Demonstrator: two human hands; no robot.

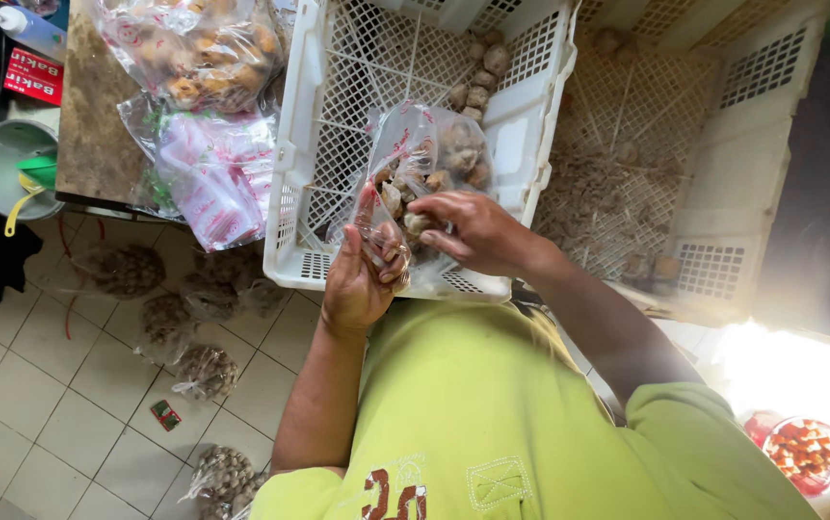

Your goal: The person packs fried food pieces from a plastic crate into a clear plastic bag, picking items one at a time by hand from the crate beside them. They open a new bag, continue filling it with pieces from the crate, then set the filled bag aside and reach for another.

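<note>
Now, left hand (357,279) gripping clear bag (429,154) edge; right hand (473,231) closed on brown pieces (458,159) inside, over white crate (338,116).

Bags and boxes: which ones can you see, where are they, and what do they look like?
Held bag: clear, red print, brown lumps inside; both hands, left hand and right hand, over the white crate.
Full bag: clear, golden-brown pieces, on the table top left.
Empty bags: clear, red and green print, at the table edge.
Red packet: flat, white lettering, far left.
Floor bags: tied, clear, brown lumps.
</note>
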